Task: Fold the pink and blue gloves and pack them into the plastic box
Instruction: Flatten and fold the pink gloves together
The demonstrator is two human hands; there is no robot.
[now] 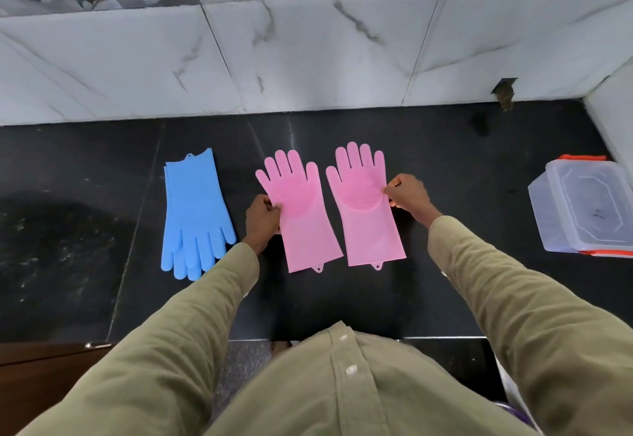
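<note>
Two pink gloves lie flat side by side on the black counter (445,168), fingers pointing to the wall. My left hand (262,218) pinches the left edge of the left pink glove (301,216). My right hand (407,196) pinches the right edge of the right pink glove (366,216). The blue gloves (193,209) lie stacked to the left, fingers pointing toward me. A clear plastic box (582,206) with an orange-trimmed lid stands at the right edge of the counter.
A marble-tiled wall (308,59) rises behind the counter, and a white wall corner juts in at the far right. The counter's front edge runs just before my body. A wooden surface (51,367) shows at the lower left.
</note>
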